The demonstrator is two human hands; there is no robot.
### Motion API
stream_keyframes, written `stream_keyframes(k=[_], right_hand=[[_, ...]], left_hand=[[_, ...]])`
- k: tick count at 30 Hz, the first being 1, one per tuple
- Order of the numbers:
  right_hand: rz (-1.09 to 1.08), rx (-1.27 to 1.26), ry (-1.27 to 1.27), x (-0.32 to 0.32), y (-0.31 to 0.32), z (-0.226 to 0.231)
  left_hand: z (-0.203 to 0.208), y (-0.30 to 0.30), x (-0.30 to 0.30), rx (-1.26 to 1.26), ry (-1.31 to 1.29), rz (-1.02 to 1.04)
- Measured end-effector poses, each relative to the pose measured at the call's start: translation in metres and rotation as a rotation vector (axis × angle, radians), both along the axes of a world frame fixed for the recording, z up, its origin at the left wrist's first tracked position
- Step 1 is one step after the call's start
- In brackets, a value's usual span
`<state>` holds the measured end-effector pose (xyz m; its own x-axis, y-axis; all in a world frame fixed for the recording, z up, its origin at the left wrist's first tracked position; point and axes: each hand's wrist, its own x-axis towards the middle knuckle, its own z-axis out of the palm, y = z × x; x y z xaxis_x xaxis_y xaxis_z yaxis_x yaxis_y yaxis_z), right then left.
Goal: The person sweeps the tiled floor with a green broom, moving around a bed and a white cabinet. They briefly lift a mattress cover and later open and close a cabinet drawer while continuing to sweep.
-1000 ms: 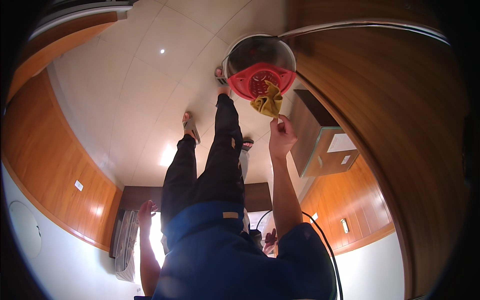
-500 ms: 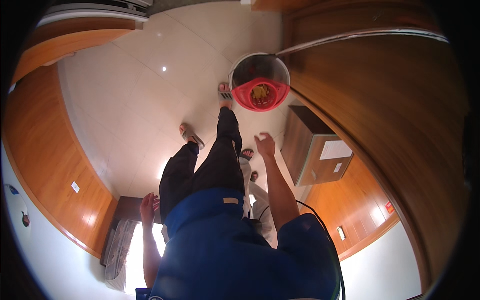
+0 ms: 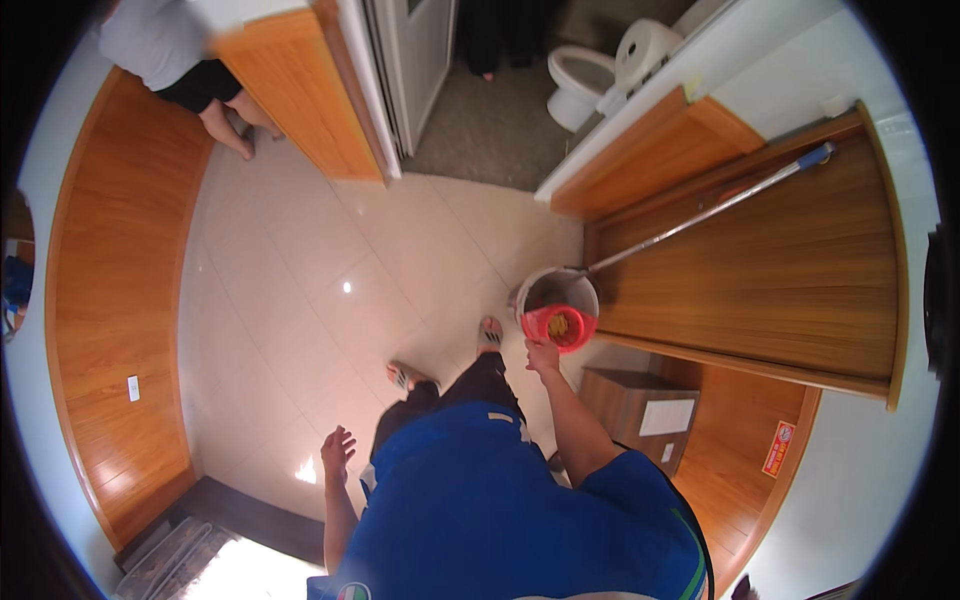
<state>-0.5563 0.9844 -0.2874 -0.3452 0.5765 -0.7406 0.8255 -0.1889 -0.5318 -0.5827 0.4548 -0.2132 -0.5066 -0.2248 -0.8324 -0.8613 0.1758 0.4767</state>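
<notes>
A pale bucket [image 3: 535,283] with a red wringer insert [image 3: 585,324] stands on the floor ahead and to the right. Something yellow [image 3: 558,326] sits inside the wringer's basket; what it is I cannot make out. A metal pole [image 3: 700,217] with a blue grip leans from the bucket's back rim along the brown wooden panel. My right hand [image 3: 543,356] is at the near left edge of the wringer, fingers curled in; whether they grip the rim is unclear. Empty, with its fingers loosely apart, my left hand [image 3: 338,452] hangs by my left side.
Beside the bucket stands a brown wooden cabinet [image 3: 620,402] with a white sheet on it. Ahead, a doorway beside a white door [image 3: 425,75] shows a toilet [image 3: 575,85] and dark-clothed legs. Another person [image 3: 190,70] is at the far left. Tiled floor [image 3: 290,290] stretches ahead.
My right hand has come up to the wringer's edge, its fingers curling from spread. The view has swung up, bringing the doorway, toilet and other people into sight.
</notes>
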Motion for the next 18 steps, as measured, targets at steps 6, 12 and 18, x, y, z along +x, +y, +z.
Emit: stream_keyframes(k=[6, 12, 18], right_hand=[[0.245, 0.122, 0.38, -0.107, -0.093, 0.006], [0.344, 0.018, 0.452, -0.168, -0.174, 0.092], [0.335, 0.015, 0.253, -0.181, -0.136, 0.033]], left_hand=[[-0.01, -0.032, -0.041, 0.096, 0.145, 0.02], [0.003, -0.038, -0.059, 0.144, 0.3, 0.112], [0.022, -0.03, -0.079, -0.115, 0.269, 0.094]])
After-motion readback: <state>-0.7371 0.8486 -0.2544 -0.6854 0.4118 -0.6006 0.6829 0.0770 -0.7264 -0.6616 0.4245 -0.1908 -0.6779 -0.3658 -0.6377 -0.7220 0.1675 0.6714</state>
